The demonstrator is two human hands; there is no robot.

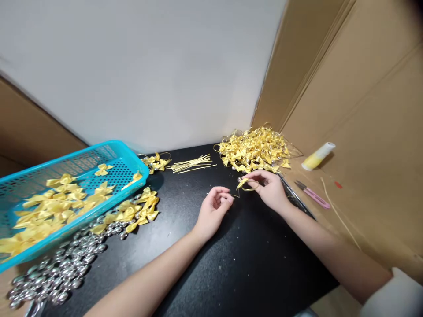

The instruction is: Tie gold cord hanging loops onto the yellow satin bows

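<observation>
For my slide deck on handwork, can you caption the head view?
Two hands, left hand and right hand, work a yellow bow over a black table, beside a heap of bows.

One turquoise basket point(122, 152), one pink snips point(312, 196), one yellow-white tube point(317, 156), two hands; the bows are too many to count.

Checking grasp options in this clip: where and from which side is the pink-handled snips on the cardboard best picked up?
Take the pink-handled snips by the pink handle section, coming from above with the right hand, which is nearest. They lie flat on the cardboard, the dark blades pointing toward the black mat, so the handle end is likely the safer grip.
</observation>
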